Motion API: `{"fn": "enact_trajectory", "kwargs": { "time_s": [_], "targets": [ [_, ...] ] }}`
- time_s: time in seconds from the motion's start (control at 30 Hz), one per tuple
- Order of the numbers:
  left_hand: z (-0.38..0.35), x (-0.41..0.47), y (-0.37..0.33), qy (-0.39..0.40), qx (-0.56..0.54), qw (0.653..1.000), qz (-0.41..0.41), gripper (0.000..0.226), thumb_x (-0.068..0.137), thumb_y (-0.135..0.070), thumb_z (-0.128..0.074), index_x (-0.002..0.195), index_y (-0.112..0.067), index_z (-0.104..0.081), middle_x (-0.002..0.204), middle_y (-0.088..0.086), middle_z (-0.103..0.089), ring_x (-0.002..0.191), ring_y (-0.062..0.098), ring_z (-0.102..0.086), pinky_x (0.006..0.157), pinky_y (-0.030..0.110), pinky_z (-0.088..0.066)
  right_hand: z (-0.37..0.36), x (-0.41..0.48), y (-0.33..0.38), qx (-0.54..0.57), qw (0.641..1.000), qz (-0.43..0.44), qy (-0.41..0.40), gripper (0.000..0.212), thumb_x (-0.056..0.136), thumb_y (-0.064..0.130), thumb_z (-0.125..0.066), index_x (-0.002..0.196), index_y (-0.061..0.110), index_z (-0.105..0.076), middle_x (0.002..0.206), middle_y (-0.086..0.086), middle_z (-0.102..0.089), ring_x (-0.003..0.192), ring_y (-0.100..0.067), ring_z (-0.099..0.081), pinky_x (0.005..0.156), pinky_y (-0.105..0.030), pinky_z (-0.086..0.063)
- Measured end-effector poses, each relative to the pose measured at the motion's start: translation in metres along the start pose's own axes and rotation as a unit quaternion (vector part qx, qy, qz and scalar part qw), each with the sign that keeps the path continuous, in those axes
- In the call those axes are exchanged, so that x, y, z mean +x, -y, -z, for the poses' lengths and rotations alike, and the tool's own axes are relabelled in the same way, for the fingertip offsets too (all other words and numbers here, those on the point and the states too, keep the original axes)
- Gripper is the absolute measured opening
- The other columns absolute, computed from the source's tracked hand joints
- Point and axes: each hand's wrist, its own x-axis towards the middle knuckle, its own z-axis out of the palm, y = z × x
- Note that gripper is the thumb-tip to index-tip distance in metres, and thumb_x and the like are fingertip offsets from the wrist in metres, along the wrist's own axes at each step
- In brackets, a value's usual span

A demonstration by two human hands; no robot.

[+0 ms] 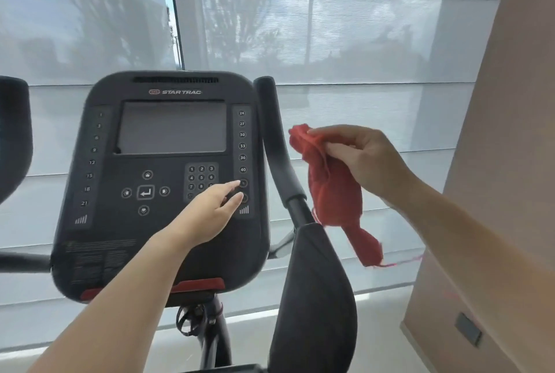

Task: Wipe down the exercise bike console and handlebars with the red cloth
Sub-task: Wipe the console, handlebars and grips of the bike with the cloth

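Red cloth (pixel 330 192) hangs bunched, long axis running down and rightward, pinched at its top by the right hand (pixel 360 156) just beside the right handlebar (pixel 271 132), while the left hand (pixel 210 210) stretches straight-fingered across the console (pixel 172 129) buttons.

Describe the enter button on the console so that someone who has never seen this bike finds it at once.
Start at the bike's dark console. Below its grey screen and left of the number keypad sits a cross of five buttons. The enter button is the middle one: large and square with a bent arrow, while the four around it are small and round.
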Motion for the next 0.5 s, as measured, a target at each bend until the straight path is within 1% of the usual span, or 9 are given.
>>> {"fn": "enact_trajectory", "kwargs": {
  "time_s": [0.1,0.17,0.2,0.27,0.3,0.33,0.4,0.43,0.5],
  "targets": [
    [0.003,-0.001,0.001,-0.01,-0.006,1.0,0.007,0.045,0.098,-0.036,-0.039,0.141,-0.023,-0.039,0.141,0.001,-0.045,0.127,0.013,-0.042,0.097,0.018,-0.025,-0.006,0.01,0.005,0.042,0.998,0.016,-0.051,0.031,0.088,0.0,-0.053,0.095,0.023,-0.072,0.089,-0.001,-0.074,0.086,-0.014,-0.069,0.082,-0.023,-0.052],
    [0.003,-0.002,0.0,-0.011,-0.008,1.0,0.003,0.045,0.098,-0.035,-0.039,0.14,-0.022,-0.039,0.141,0.002,-0.045,0.128,0.013,-0.042,0.097,0.018,-0.025,-0.018,0.006,-0.007,0.009,0.998,0.006,-0.061,0.031,0.089,0.0,-0.053,0.103,0.022,-0.07,0.102,0.005,-0.072,0.098,-0.01,-0.065,0.094,-0.025,-0.048],
    [0.003,-0.002,-0.001,-0.01,-0.009,1.0,-0.001,0.044,0.098,-0.034,-0.039,0.14,-0.021,-0.04,0.141,0.002,-0.046,0.128,0.013,-0.042,0.098,0.018,-0.026,-0.025,0.0,-0.016,-0.04,0.999,-0.001,-0.037,0.032,0.09,0.0,-0.052,0.107,0.022,-0.068,0.111,0.007,-0.067,0.106,-0.007,-0.061,0.099,-0.022,-0.043],
    [0.002,-0.002,-0.003,-0.003,-0.01,1.0,-0.006,0.044,0.098,-0.035,-0.04,0.14,-0.022,-0.04,0.141,0.002,-0.046,0.127,0.013,-0.044,0.101,0.021,-0.028,-0.036,-0.016,-0.038,-0.166,0.984,-0.014,0.066,0.034,0.091,0.005,-0.052,0.117,0.023,-0.063,0.132,0.015,-0.05,0.122,0.0,-0.045,0.104,-0.009,-0.028],
    [0.001,-0.001,-0.003,0.001,-0.009,1.0,-0.007,0.044,0.098,-0.036,-0.04,0.14,-0.022,-0.04,0.14,0.002,-0.047,0.126,0.013,-0.045,0.102,0.023,-0.029,-0.039,-0.023,-0.048,-0.209,0.972,-0.013,0.11,0.034,0.092,0.01,-0.052,0.122,0.024,-0.059,0.139,0.017,-0.04,0.127,0.002,-0.038,0.105,-0.006,-0.023],
    [0.001,-0.001,-0.004,0.005,-0.006,1.0,-0.008,0.045,0.097,-0.037,-0.04,0.14,-0.023,-0.04,0.14,0.001,-0.047,0.125,0.014,-0.046,0.104,0.025,-0.031,-0.038,-0.027,-0.054,-0.231,0.964,-0.011,0.133,0.036,0.092,0.017,-0.054,0.126,0.026,-0.056,0.144,0.02,-0.033,0.129,0.005,-0.032,0.106,-0.009,-0.021],
    [0.0,0.0,-0.005,0.008,0.007,1.0,-0.014,0.046,0.097,-0.039,-0.039,0.14,-0.023,-0.039,0.14,0.0,-0.047,0.125,0.014,-0.045,0.107,0.03,-0.032,-0.033,-0.029,-0.056,-0.25,0.955,-0.023,0.154,0.044,0.087,0.032,-0.059,0.131,0.033,-0.051,0.148,0.024,-0.026,0.131,0.008,-0.029,0.108,-0.015,-0.021],
    [-0.001,0.001,-0.006,0.01,0.014,1.0,-0.019,0.047,0.097,-0.039,-0.039,0.14,-0.022,-0.039,0.14,0.0,-0.047,0.127,0.014,-0.044,0.108,0.031,-0.031,-0.03,-0.029,-0.054,-0.262,0.95,-0.03,0.166,0.05,0.084,0.039,-0.063,0.131,0.036,-0.049,0.148,0.025,-0.026,0.13,0.009,-0.029,0.107,-0.015,-0.021],
    [-0.002,0.001,-0.006,0.013,0.026,0.999,-0.025,0.047,0.097,-0.039,-0.039,0.141,-0.021,-0.039,0.141,0.001,-0.046,0.128,0.015,-0.043,0.11,0.033,-0.031,-0.025,-0.03,-0.05,-0.288,0.94,-0.03,0.183,0.054,0.079,0.045,-0.067,0.13,0.038,-0.05,0.14,0.029,-0.034,0.121,0.017,-0.032,0.102,-0.007,-0.021]
  ]
}}
